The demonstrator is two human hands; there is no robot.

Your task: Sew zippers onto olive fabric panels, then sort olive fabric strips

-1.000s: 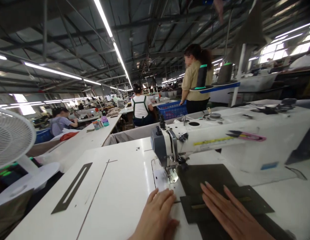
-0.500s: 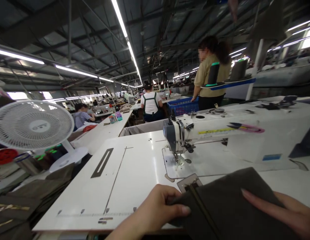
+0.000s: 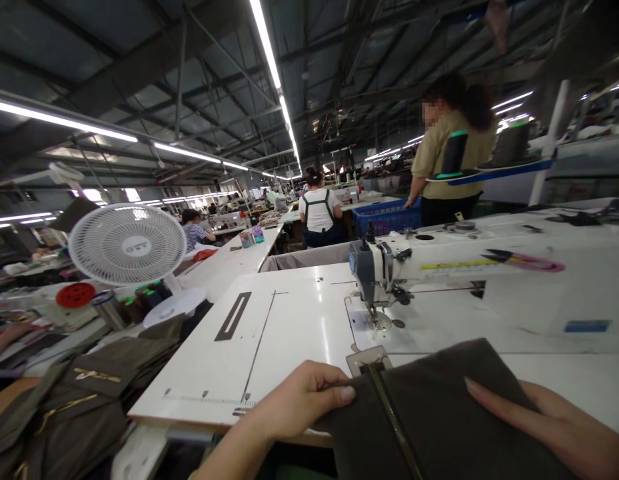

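A dark olive fabric piece (image 3: 439, 407) with a brass-toned zipper (image 3: 395, 417) along it is held between my two hands at the table's front edge. My left hand (image 3: 309, 397) pinches its left edge, thumb on top and fingers curled underneath. On the right side my right hand (image 3: 534, 413) grips the piece, thumb lying flat on top and the other fingers hidden behind the fabric. Just beyond the fabric stands a white sewing machine (image 3: 514, 300), its needle and presser foot (image 3: 382, 320) above the white tabletop (image 3: 299, 347).
Pink-handled scissors (image 3: 529, 260) rest on the machine arm. A dark rectangular frame (image 3: 234, 317) lies on the tabletop. To the left are a white fan (image 3: 129, 247) and piled olive pieces with zippers (image 3: 84, 400). A person in tan (image 3: 452, 160) stands beside a blue crate (image 3: 384, 217).
My view has turned left, so the fan, table and machine appear farther right. More of the piled pieces shows at left. Both hands still hold the fabric, and its zipper shows more clearly.
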